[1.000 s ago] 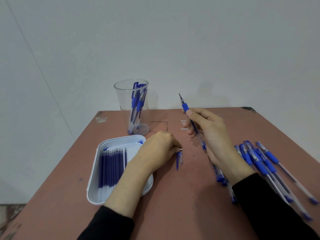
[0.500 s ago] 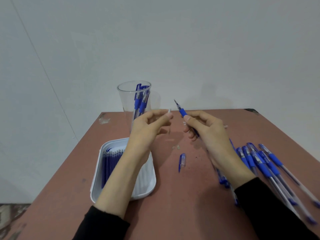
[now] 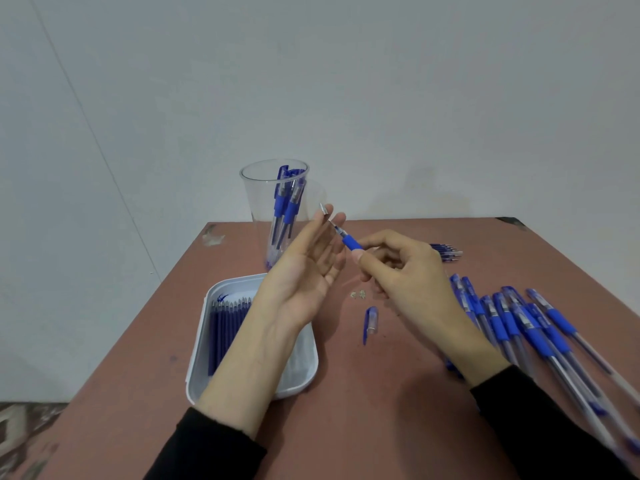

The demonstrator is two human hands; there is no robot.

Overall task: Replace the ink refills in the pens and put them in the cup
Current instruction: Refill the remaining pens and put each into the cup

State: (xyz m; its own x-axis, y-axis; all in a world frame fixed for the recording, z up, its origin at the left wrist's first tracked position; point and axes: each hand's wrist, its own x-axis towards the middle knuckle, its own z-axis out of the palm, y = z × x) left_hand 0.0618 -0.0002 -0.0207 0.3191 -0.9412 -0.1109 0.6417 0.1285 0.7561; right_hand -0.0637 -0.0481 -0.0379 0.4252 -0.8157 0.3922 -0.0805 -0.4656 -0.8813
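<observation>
Across the near middle of the bench (image 3: 381,393), bare surface runs between the tray (image 3: 201,358) of refills (image 3: 225,327) on the left and the loose pens (image 3: 519,327) fanned out on the right, with only a blue cap (image 3: 370,320) lying there. By the far edge stands the cup (image 3: 256,202), capped pens (image 3: 284,202) leaning inside. The loose pens blur and run out of view low right; the left forearm covers part of the tray. The left hand (image 3: 304,271) is raised, fingers nearly straight, fingertips pinching a small silver tip piece (image 3: 324,208). The right hand (image 3: 408,271) curls round the pen (image 3: 349,242) above mid-bench, nib at the left fingers; whether they touch, I cannot tell.
</observation>
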